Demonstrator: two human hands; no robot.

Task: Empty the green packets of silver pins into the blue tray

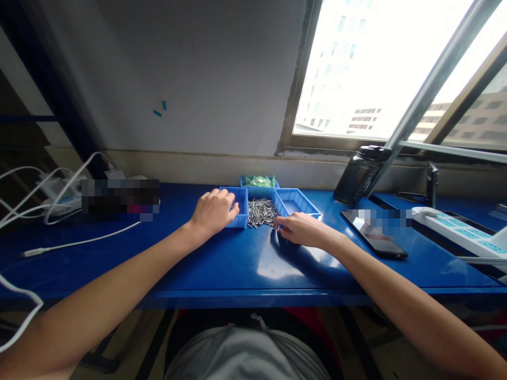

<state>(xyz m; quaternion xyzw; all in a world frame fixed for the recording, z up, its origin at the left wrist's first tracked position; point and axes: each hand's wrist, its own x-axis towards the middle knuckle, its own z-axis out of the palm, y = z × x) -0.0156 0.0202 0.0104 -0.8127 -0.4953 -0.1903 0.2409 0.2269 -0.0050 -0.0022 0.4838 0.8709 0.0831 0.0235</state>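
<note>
Person seated at a blue table (222, 264), both bare forearms stretched out over it.

Left hand (214, 211): resting on the near corner of the left blue tray (238, 207), fingers curled loosely over the tray's rim and into it. Cannot tell whether anything sits under the fingers.

Right hand (303, 230): palm down on the table, just to the right of the pile of small metal pins (261, 211). Thumb and forefinger pinched narrow at the pile's near right edge; a pin or two seems to be between the tips, too small to be sure.

Pile of pins lies loose on the tabletop, between the left blue tray and a right blue tray (296, 203); the right tray looks bare inside. Behind the pile, a third blue tray holding green parts (259, 181), against the wall.

To the right: dark bottle (361, 175) upright below the window sill, a dark phone (374, 234) flat on the table, a white power strip (459, 232) further right. To the left: white cables (59, 211) trailing across the table, one running toward the left edge.

Window above right, bright daylight; grey wall behind the trays
</note>
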